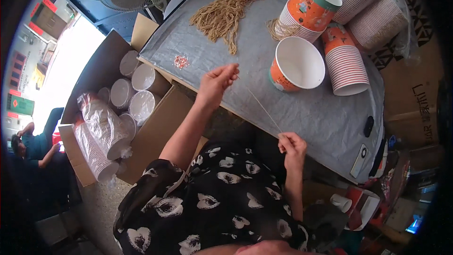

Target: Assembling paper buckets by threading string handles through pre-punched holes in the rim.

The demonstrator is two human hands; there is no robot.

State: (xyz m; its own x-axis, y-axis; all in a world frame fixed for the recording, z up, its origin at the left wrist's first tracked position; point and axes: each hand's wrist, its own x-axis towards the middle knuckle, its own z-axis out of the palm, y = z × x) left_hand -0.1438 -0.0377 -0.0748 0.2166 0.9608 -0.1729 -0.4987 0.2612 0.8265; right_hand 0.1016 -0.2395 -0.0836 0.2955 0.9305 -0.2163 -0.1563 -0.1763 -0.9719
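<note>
A thin, pale string (265, 109) runs taut between my two hands over the near edge of the table. My left hand (219, 82) pinches its upper end, fingers closed. Lower and to the right, my right hand (293, 144) has its fingers closed on the other end. Beyond my left hand lies a bundle of tan cords (226, 12), and small red and white bits (180, 62) are scattered near the left edge. A large orange and green paper cup (283, 78), white inside, stands to the right of my left hand with its mouth showing.
Stacked paper cups (347, 68) and bagged stacks (377, 19) crowd the table's right side. A black object (368, 126) and a pale oblong item (359, 160) lie near the right edge. A cardboard box (158, 139) with wrapped cups stands left; another person (35, 141) sits beyond.
</note>
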